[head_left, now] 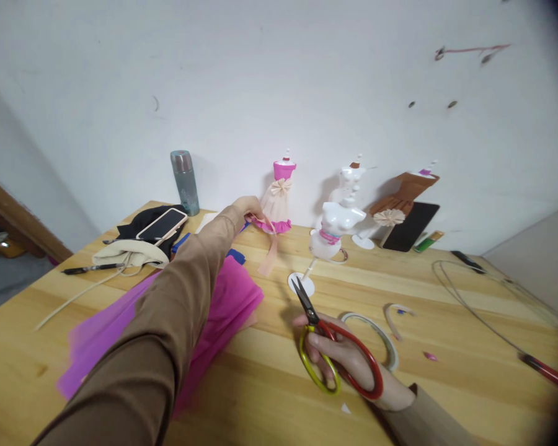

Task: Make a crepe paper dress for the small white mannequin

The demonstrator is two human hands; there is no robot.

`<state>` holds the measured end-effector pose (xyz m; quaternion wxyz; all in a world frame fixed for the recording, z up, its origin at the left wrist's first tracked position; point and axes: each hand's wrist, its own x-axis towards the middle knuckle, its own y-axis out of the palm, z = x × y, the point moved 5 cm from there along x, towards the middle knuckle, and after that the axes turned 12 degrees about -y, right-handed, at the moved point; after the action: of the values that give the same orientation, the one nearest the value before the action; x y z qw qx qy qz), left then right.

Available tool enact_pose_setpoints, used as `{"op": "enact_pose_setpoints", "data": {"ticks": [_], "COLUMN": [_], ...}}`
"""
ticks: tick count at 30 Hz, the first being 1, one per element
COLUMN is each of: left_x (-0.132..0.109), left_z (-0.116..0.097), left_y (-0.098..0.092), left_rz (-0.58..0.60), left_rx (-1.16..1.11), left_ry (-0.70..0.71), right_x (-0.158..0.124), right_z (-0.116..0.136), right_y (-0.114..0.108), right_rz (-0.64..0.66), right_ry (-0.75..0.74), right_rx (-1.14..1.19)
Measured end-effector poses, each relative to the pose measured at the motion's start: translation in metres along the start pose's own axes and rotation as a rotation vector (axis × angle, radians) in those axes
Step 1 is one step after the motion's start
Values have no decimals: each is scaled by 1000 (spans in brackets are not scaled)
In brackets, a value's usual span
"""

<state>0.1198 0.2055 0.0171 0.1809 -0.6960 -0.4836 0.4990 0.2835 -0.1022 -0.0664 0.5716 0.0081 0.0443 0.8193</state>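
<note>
Scissors (312, 316) with dark blades and large red and yellow handles are in my right hand (341, 356), blades nearly together and pointing up and away. My left hand (250, 207) reaches far across the table, fingers bent round a peach fabric strip (270, 251) that loops down to the wood; its fingertips are partly hidden. Just beyond it stands a small dress form in a pink and peach dress (279, 195). A bare white dress form (339, 223) with a pink band at its waist is upright past the scissor tips. Magenta and purple fabric (227, 310) lies under my left forearm.
At the back left is a bottle (185, 183), near a phone (163, 224) on dark cloth. Another white form (352, 176) and one in a brown dress (404, 192) stand behind. A tape roll (390, 347) lies by my right wrist; cables (474, 322) cross the right side.
</note>
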Motion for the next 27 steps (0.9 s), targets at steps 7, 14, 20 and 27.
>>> {"op": "enact_pose_setpoints", "data": {"ticks": [7, 14, 20, 27], "left_x": [2, -16, -14, -22], "left_z": [16, 20, 25, 22], "left_y": [13, 15, 24, 14], "left_rz": [-63, -171, -219, -170], "left_rx": [-9, -146, -320, -391], "left_ry": [-36, 140, 282, 347], "right_x": [-7, -17, -20, 21], "right_z": [35, 30, 43, 102], "right_y": [20, 38, 37, -77], "right_rz": [133, 271, 162, -261], "right_ry": [-279, -274, -328, -199], "right_rx": [-1002, -1236, -1214, -838]}}
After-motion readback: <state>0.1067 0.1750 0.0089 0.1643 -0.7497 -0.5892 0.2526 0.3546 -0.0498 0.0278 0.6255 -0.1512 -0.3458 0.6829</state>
